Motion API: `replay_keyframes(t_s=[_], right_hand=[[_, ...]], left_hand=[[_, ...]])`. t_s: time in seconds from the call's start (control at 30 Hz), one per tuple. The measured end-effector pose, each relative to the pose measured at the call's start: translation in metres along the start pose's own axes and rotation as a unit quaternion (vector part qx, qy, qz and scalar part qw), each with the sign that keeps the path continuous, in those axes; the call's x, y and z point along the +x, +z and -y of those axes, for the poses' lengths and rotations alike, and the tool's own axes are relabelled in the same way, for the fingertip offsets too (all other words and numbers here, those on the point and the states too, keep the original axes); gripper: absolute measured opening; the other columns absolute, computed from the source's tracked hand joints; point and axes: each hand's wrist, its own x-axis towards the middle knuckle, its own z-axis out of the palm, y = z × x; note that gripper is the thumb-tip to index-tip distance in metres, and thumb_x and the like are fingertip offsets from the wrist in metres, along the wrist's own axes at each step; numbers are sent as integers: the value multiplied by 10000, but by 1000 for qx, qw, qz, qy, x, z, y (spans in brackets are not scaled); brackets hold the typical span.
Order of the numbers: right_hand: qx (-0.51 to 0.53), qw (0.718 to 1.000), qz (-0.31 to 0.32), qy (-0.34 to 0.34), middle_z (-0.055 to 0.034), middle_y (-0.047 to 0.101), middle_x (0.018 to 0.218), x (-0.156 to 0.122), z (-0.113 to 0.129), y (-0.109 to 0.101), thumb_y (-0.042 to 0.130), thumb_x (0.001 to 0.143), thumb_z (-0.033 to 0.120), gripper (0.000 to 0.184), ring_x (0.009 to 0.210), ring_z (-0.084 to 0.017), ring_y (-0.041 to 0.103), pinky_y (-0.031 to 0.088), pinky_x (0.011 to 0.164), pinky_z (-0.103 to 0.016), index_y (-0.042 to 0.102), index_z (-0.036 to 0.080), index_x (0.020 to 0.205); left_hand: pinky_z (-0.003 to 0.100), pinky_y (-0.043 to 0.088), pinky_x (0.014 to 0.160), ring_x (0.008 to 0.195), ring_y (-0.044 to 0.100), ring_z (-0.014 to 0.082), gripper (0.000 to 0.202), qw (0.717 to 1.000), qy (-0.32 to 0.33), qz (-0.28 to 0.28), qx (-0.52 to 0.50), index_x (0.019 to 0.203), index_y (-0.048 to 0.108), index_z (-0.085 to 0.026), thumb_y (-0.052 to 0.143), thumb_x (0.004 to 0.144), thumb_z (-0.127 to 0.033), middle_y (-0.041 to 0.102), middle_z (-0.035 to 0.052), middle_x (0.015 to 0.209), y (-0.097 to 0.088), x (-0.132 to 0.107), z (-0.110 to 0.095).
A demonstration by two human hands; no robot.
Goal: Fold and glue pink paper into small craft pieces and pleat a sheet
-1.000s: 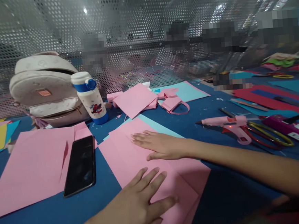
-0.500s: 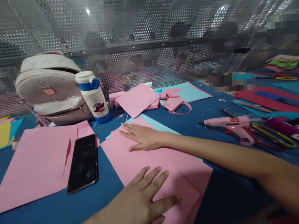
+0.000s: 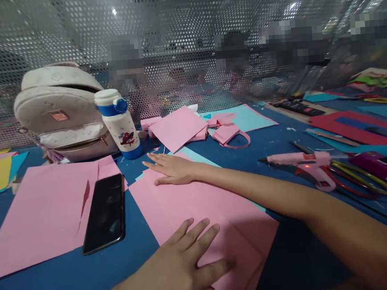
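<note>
My left hand (image 3: 189, 257) lies palm down with spread fingers on the lower part of several layered pink paper sheets (image 3: 217, 196). At their far end my right hand (image 3: 171, 168) is stretched flat, fingers apart, near the upper corner of the stack. A light blue sheet (image 3: 194, 155) peeks out from under the pink ones. Neither hand grips anything. Left of the stack, a black smartphone (image 3: 105, 214) rests partly on another pink sheet (image 3: 50, 201).
A white backpack (image 3: 60, 111) and a white-and-blue water bottle (image 3: 120, 124) stand at the back left. Behind the stack lies a small pink paper bag (image 3: 228, 133). To the right are a pink glue gun (image 3: 302, 161), scissors (image 3: 363, 178) and a purple power strip (image 3: 379, 166).
My right hand has slid left and a little away, toward the water bottle and the stack's far corner. My left hand stays nearly in place. The view has shifted slightly.
</note>
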Motion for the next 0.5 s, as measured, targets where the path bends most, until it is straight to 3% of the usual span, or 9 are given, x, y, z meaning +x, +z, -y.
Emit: replay_keyframes(t_s=[0.2,0.33,0.5], right_hand=[[-19,1000,-8,-22,-200,106,1648,14,-9,-1,356,993,634,807,1536,-287,90,114,1240,-454,191,110,1584],[-21,999,-25,-12,-140,186,1651,21,-15,2,338,1004,622,735,1537,-270,106,128,1238,-477,255,159,1569],[-68,991,-114,-9,-127,427,1539,22,-14,2,428,1022,502,569,1455,-241,312,289,1182,-382,446,125,1447]], left_hand=[[609,413,1077,1422,367,425,552,996,28,-58,60,1491,406,-219,570,980,-350,412,267,1513,23,-1,7],[562,419,1095,1425,381,390,500,990,32,-92,101,1504,394,-242,501,1021,-315,438,228,1510,29,-2,9],[521,448,1085,1411,419,363,481,983,39,-114,138,1502,400,-260,485,1030,-302,483,194,1486,31,-1,11]])
